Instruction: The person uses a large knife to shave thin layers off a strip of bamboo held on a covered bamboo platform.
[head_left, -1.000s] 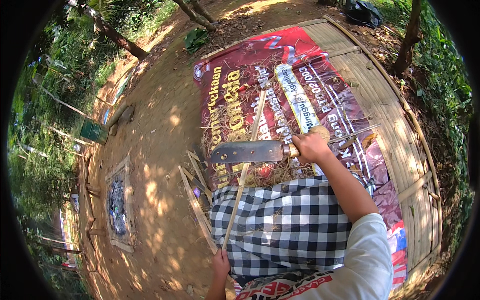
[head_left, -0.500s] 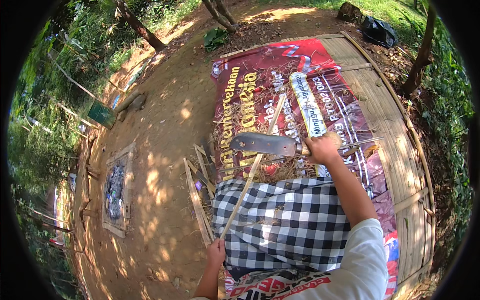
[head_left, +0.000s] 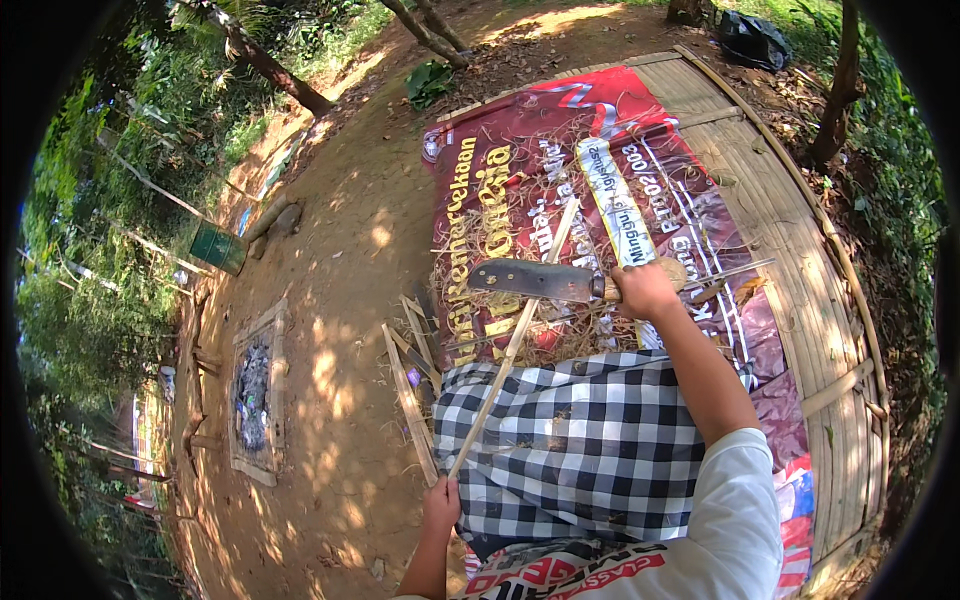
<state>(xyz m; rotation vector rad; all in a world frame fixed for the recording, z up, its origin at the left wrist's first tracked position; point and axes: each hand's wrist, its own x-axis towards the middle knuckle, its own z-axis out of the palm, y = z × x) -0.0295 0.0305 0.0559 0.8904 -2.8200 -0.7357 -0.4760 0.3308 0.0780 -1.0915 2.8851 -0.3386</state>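
My right hand (head_left: 648, 290) is closed round the wooden handle of a machete (head_left: 532, 280), its broad dark blade pointing left. Beneath or against the blade crosses a long pale wooden strip (head_left: 497, 385), running from the lower left up to the far side. The near end of that strip is gripped by my left hand (head_left: 441, 500), low at the left edge of the checked black and white cloth (head_left: 570, 430) over my lap. Whether the blade bites into the wood or only rests on it, I cannot tell.
A red printed banner (head_left: 480, 210) strewn with thin shavings covers a bamboo platform (head_left: 800, 260). More wooden strips (head_left: 408, 400) lean at its left edge. A framed ash pit (head_left: 255, 395) and a green box (head_left: 218, 249) are on the ground to the left. A black bag (head_left: 753, 41) lies far right.
My view has shifted slightly, so the scene sits a little further right. Both hands keep their holds on the machete and the strip, with little visible movement between them.
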